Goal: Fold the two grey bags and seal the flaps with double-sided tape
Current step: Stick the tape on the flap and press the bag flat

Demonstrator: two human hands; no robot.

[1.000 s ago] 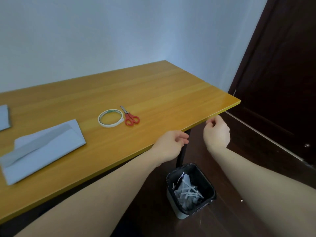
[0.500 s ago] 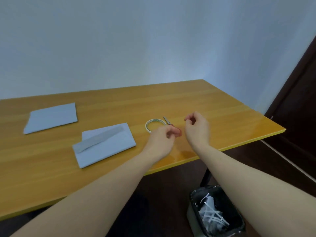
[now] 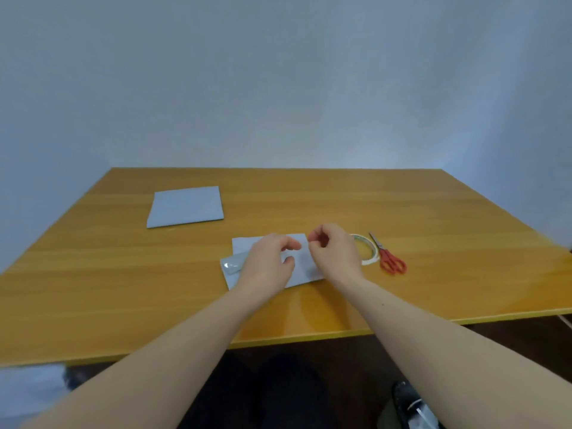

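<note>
Soft even daylight, faint sheen on the table [image 3: 402,212], wide-angle bending at edges, slight blur overall.

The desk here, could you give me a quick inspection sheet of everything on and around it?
Surface: orange wooden table, glossy.
Job's things: near grey bag under both hands, flap open; far grey bag lying flat at back left; tape roll and red scissors side by side at right.
Clutter: nothing seen.
Hands: left hand and right hand over the near bag, fingers curled; what they hold cannot be told.
Cables: nothing seen.
Surroundings: pale wall; bin on dark floor.
</note>
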